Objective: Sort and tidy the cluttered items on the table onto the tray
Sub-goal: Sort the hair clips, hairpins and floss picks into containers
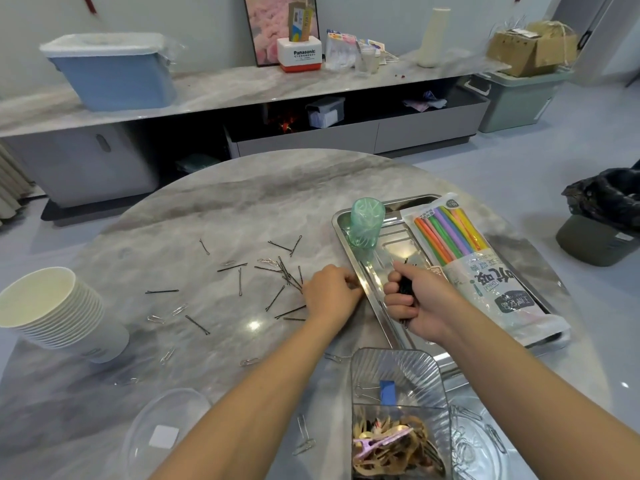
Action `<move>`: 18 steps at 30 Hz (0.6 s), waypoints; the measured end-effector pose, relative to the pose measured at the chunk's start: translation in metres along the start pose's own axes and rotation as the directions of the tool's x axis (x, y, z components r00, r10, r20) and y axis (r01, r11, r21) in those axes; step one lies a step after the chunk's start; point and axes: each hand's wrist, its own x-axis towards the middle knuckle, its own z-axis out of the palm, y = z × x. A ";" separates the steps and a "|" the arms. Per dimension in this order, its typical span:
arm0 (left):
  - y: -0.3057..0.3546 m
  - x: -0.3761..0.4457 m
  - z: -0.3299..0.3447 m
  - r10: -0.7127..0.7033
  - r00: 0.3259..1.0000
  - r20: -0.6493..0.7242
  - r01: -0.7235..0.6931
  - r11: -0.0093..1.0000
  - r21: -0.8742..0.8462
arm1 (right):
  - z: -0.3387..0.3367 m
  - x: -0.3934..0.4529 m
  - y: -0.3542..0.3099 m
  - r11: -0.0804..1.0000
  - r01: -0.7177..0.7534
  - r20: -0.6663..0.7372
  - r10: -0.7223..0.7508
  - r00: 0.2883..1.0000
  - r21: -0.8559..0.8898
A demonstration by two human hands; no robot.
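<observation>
While the right hand (414,299) is curled tight around a dark bundle of collected black hairpins (404,289) over the shiny rectangular metal tray (360,271) at centre right, the left hand (332,292) pinches at the grey marbled tabletop (214,209) beside the tray's edge, apparently gathering another. Loose black hairpins (277,271) and silver paper clips (156,319) lie scattered at centre left, likely gathered into one fist so they reach the tray together.

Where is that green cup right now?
In the head view, the green cup stands upside down in the far left corner of the metal tray, right of centre, beside the pack of coloured straws.
</observation>
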 end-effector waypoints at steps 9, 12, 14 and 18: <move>-0.002 -0.009 -0.030 -0.069 0.977 0.199 -0.014 0.920 0.391 | 0.008 -0.004 0.006 0.999 -0.038 0.024 0.038 0.999 -0.002; -0.009 -0.024 -0.044 -0.110 0.970 0.218 0.035 0.948 0.318 | 0.012 -0.007 0.008 0.998 -0.061 0.064 0.060 0.996 0.005; -0.009 -0.031 -0.055 -0.124 0.968 0.217 0.102 0.989 0.106 | 0.014 -0.009 0.011 0.999 -0.040 0.085 0.042 0.996 -0.027; 0.008 -0.040 -0.077 -0.106 0.949 0.298 0.220 0.898 -0.382 | 0.020 -0.013 0.014 0.975 0.126 0.109 -0.107 0.988 -0.183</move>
